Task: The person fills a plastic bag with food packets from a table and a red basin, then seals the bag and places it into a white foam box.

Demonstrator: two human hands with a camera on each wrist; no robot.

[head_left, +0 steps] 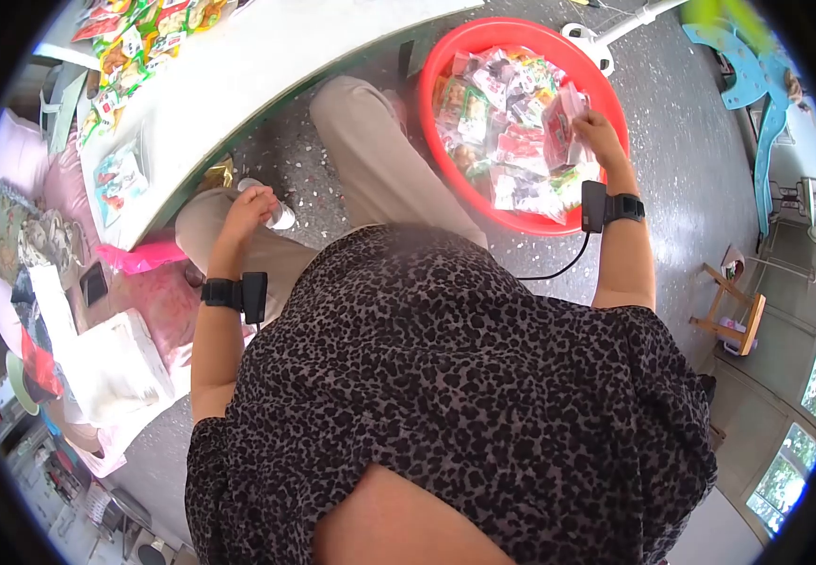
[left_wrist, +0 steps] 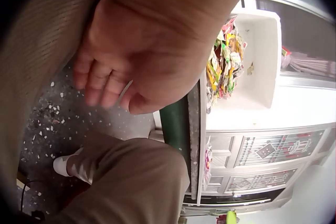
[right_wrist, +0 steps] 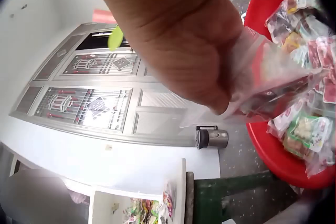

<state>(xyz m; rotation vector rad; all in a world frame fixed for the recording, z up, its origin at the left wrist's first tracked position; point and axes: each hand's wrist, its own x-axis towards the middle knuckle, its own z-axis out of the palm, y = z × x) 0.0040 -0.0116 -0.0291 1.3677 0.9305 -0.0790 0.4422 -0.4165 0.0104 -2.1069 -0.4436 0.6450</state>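
White tabletop (head_left: 276,71): colourful packets (head_left: 135,56) heaped toward left, one clear packet (head_left: 121,181) near edge. Speckled grey floor (head_left: 676,118): red basin (head_left: 439,168).

Tub (head_left: 483,36): smooth, glossy plastic. Packets (head_left: 521,149) in the tub: crinkled, shiny plastic film. The packet (head_left: 558,130) your right hand (head_left: 602,137) grips over the tub: clear, glossy film too. Floor (head_left: 686,122) around the tub: speckled, smooth. Left of the tub: your trousers (head_left: 365,141), matt cloth; table (head_left: 238,85), smooth-topped. Right of the tub: stool (head_left: 755,325), wood.
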